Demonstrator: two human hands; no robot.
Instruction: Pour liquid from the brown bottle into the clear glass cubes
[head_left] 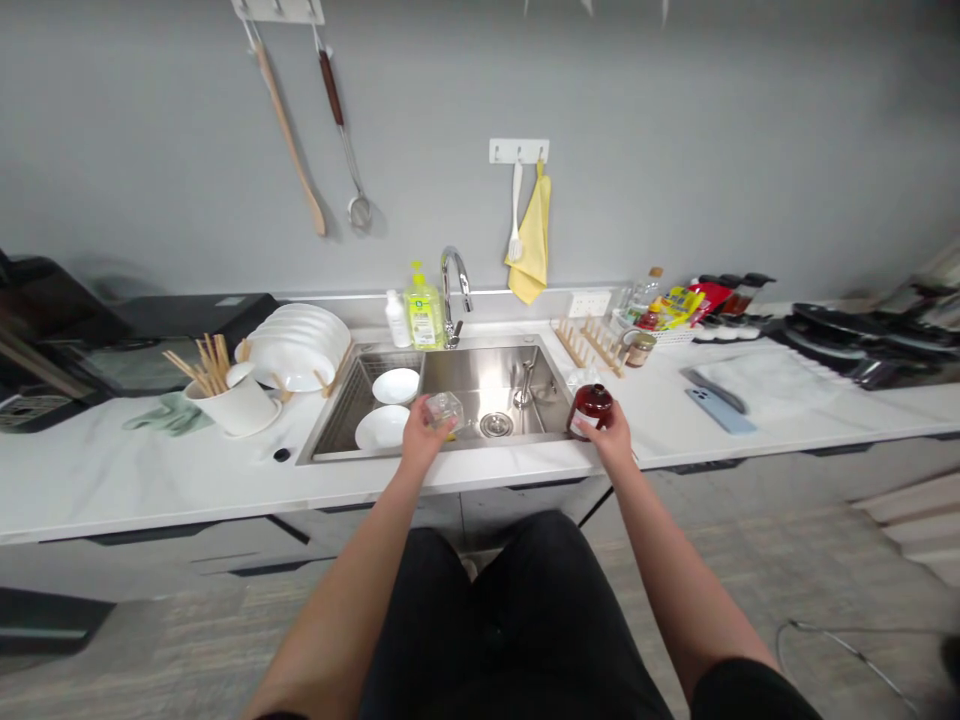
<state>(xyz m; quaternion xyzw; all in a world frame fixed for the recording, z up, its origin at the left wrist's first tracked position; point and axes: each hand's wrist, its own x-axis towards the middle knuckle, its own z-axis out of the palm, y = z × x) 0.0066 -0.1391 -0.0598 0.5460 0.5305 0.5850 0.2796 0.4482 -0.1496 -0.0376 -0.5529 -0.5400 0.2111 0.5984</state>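
My left hand point(420, 437) is closed around a small clear, see-through container point(448, 408), held over the front of the steel sink point(480, 372). A bit of yellow shows beneath its fingers, too small to make out. At the sink's right front corner, my right hand point(616, 437) grips a dark amber bottle point(595, 400) with a whitish label. Whether the bottle rests on the counter or hangs just above it, I cannot tell. Two white bowls point(381, 427) sit in the left part of the sink, beside my left hand.
Behind the sink rise a faucet point(450, 275) and a yellow-green soap bottle point(424, 318). Stacked plates point(296, 350) and a chopstick holder point(238, 408) stand left. Rightward are a wooden rack point(589, 345), a glass jar point(640, 350), a basket of condiments point(675, 335) and a blue phone point(720, 410).
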